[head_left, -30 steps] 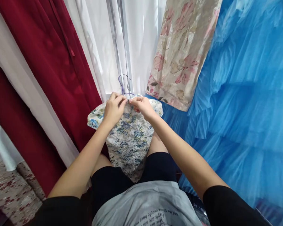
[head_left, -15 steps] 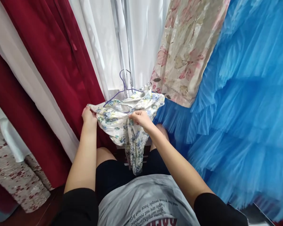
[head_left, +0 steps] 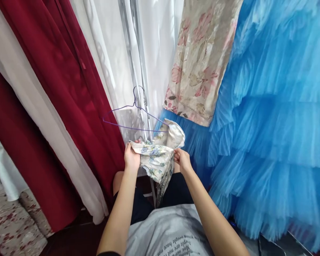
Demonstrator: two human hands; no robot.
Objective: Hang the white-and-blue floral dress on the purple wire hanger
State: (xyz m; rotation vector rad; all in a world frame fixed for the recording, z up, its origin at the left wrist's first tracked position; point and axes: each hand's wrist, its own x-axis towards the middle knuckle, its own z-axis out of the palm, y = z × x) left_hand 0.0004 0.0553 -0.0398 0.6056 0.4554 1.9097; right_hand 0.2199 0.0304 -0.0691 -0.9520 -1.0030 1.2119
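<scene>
A white floral garment, printed with blue and yellow flowers, is stretched between my hands in front of my knees. My left hand is closed on its left edge. At the other side, my right hand pinches a fold of the cloth. Behind it hangs a thin purple clothes hanger; its left arm is bare, while its right end still reaches into the garment's raised right shoulder. The lower part of the garment hangs between my legs, partly hidden.
Dark red cloth and white drapes hang on the left and at the back. A beige flowered cloth hangs right of the hanger, beside a large tiered blue tulle dress. A metal pole stands behind the hanger.
The garment's left side has come off the hanger, baring that arm. My left hand moved right and down with the cloth; my right hand moved right and down.
</scene>
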